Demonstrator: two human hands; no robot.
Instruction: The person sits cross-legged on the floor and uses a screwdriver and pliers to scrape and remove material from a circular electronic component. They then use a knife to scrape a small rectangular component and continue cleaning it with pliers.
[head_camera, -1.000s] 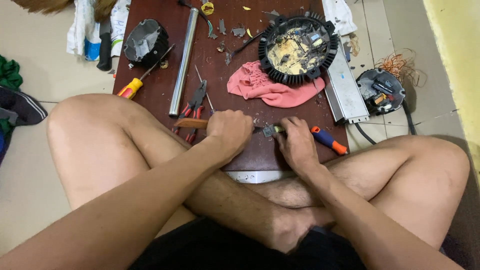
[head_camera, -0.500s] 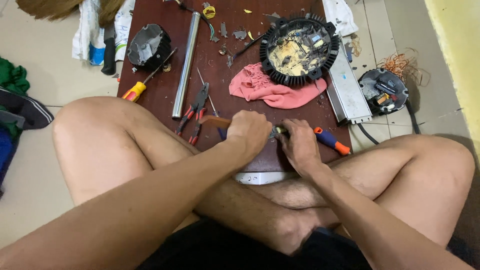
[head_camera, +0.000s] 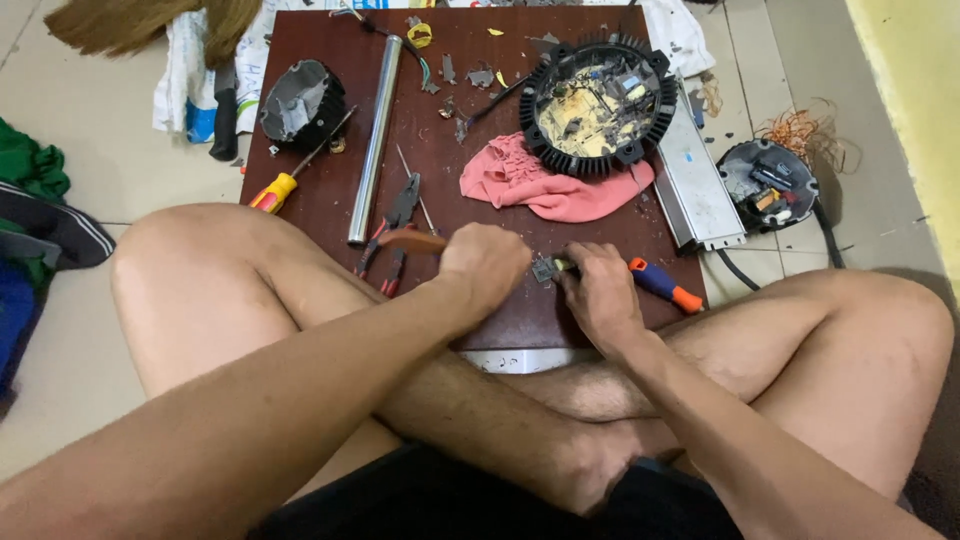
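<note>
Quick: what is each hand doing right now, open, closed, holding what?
Left hand: closed on a brown tool handle.
Right hand: grip closed on an orange-and-blue-handled tool.

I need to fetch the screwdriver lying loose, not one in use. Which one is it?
Look at the dark brown board on the floor. At its left edge, beside the round grey housing, lies the screwdriver. Its yellow-and-red handle sets it apart from the chrome tube nearby.

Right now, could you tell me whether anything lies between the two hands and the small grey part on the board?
Nothing visible does. The left hand, gripping a brown handle, and the right hand close on the grey part from either side, fingertips at it. The pink rag lies beyond, clear of it.
</note>
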